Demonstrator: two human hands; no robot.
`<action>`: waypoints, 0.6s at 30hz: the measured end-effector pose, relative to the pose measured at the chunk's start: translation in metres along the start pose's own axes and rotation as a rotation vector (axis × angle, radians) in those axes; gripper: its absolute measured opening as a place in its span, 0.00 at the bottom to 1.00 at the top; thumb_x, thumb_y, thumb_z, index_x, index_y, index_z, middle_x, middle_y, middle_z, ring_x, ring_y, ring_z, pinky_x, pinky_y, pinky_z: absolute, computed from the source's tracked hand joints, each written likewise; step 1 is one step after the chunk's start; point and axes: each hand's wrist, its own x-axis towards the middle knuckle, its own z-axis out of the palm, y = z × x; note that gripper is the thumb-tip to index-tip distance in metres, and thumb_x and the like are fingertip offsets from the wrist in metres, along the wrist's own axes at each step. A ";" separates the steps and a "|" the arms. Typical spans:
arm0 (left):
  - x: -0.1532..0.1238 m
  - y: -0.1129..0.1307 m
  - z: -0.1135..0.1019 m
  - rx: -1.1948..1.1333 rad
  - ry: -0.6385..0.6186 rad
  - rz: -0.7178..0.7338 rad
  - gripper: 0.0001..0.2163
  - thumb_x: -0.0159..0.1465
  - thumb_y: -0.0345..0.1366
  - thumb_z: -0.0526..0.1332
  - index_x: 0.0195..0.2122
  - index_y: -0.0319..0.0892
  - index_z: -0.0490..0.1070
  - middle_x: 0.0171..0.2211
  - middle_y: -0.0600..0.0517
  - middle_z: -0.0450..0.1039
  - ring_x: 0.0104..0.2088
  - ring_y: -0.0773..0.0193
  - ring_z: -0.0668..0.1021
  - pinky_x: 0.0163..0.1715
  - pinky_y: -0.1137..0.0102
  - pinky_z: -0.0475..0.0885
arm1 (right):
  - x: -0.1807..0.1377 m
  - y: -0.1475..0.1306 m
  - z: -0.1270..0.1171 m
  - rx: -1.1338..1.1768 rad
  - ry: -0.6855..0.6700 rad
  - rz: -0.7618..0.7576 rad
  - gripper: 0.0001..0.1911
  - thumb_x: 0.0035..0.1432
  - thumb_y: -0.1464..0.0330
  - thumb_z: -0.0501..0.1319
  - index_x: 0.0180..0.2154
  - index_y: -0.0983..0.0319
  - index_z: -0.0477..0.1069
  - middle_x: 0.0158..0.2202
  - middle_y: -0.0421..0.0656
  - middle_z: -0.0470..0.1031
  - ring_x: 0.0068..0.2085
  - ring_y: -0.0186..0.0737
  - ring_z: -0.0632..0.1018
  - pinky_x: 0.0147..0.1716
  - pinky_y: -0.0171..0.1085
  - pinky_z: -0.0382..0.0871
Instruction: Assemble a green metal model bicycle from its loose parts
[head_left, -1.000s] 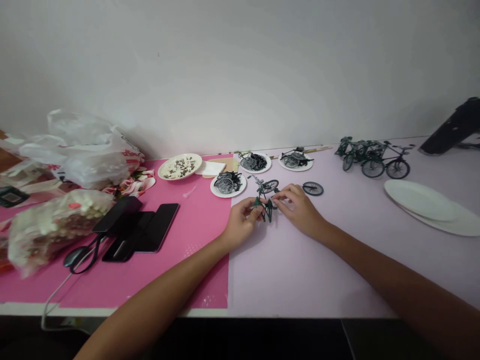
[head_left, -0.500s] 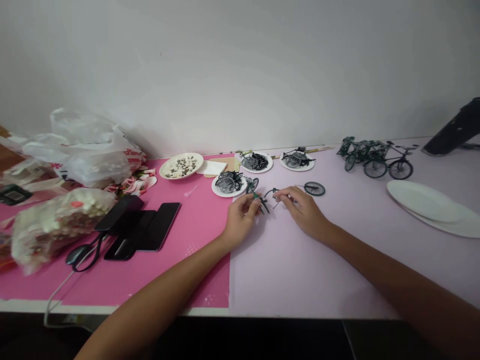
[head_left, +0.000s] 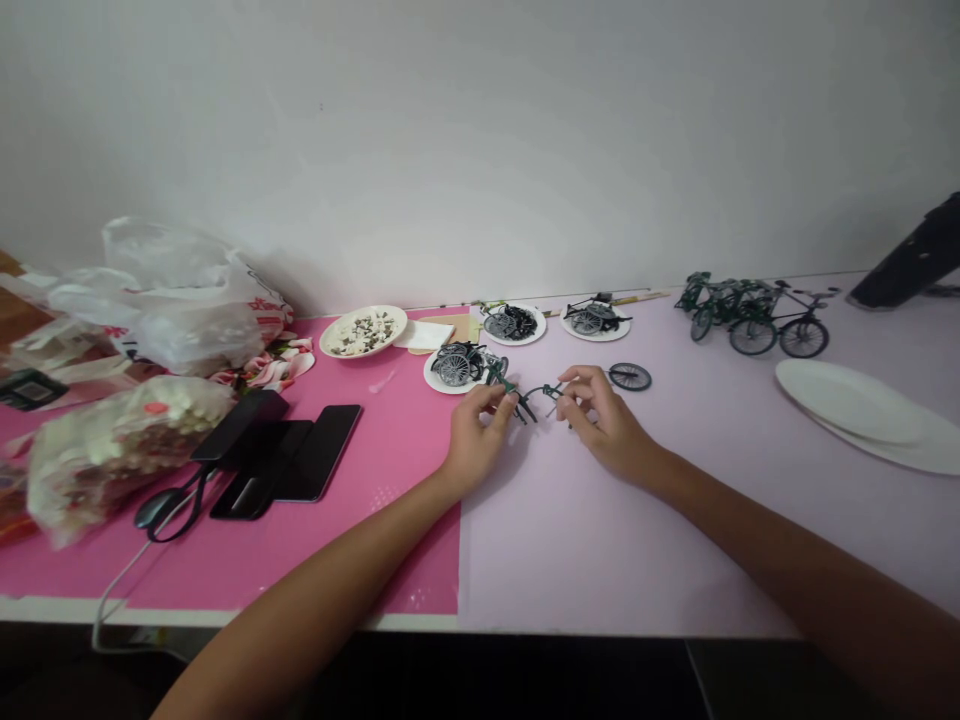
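Observation:
A dark green miniature bicycle (head_left: 524, 404), part-built, is held above the pale lilac sheet. My left hand (head_left: 480, 432) pinches one end of it between thumb and fingers, close to a white plate of small wheels. At the other end, my right hand (head_left: 609, 425) is closed around a thin part by the fork and mudguard, with the fingertips hiding most of what they grip. Just beyond my right hand lies a loose black toy wheel (head_left: 630, 377), flat on the sheet.
Three small plates of bicycle parts (head_left: 514, 325) stand towards the wall. Finished-looking toy bicycles (head_left: 754, 312) are grouped at the right, behind white oval plates (head_left: 847, 400). On the left are a phone (head_left: 330, 450), a bowl of small pieces (head_left: 364, 333) and plastic bags (head_left: 176, 300).
My right hand's fingers have lifted and shifted their grip at the bicycle's front end. That end sits slightly differently; my left hand has barely moved.

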 end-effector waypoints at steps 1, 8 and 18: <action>0.001 -0.001 0.000 0.000 0.002 0.000 0.12 0.69 0.42 0.63 0.43 0.40 0.81 0.35 0.47 0.78 0.37 0.61 0.77 0.41 0.67 0.72 | 0.001 -0.001 -0.001 -0.008 0.007 -0.026 0.11 0.71 0.63 0.55 0.54 0.54 0.64 0.35 0.41 0.76 0.36 0.45 0.77 0.35 0.42 0.70; 0.007 0.000 -0.003 -0.039 0.030 0.008 0.12 0.68 0.42 0.63 0.34 0.39 0.79 0.37 0.46 0.79 0.37 0.61 0.78 0.41 0.68 0.72 | 0.002 -0.008 -0.010 -0.031 -0.061 -0.256 0.17 0.64 0.71 0.51 0.34 0.58 0.79 0.31 0.44 0.70 0.38 0.47 0.71 0.42 0.47 0.67; 0.003 0.018 0.003 -0.234 0.049 -0.080 0.13 0.66 0.46 0.66 0.36 0.39 0.78 0.30 0.50 0.78 0.34 0.62 0.79 0.42 0.67 0.74 | 0.000 -0.001 0.030 -0.290 0.116 -0.208 0.09 0.59 0.62 0.71 0.39 0.60 0.84 0.26 0.42 0.69 0.35 0.46 0.70 0.36 0.44 0.67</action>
